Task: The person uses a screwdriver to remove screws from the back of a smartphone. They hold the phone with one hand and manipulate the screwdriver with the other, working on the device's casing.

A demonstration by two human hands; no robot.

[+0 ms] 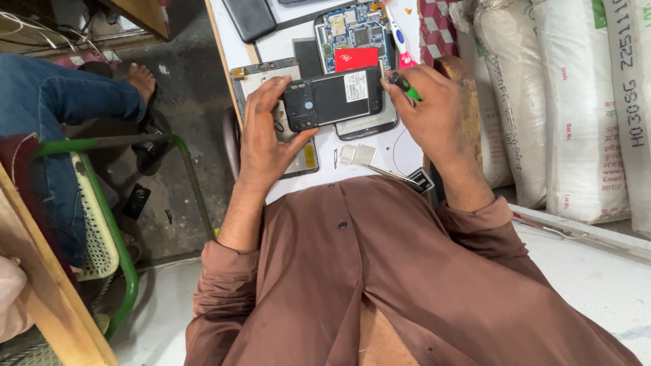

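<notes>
The opened phone (332,99) lay back-up over the white tabletop (407,146), its dark inner frame exposed, a pale label at one end and a small round lens at the other. Your left hand (268,135) clasped its camera end, thumb under the lower edge, fingers (271,88) curled over the top. Your right hand (437,112) was closed around a green-handled screwdriver (405,86), its black tip touching the phone's label-end corner. Beneath sat a grey phone shell (369,127); near it, a blue circuit board (352,28), a glossy red card (356,57) and a thin metal plate (357,154).
</notes>
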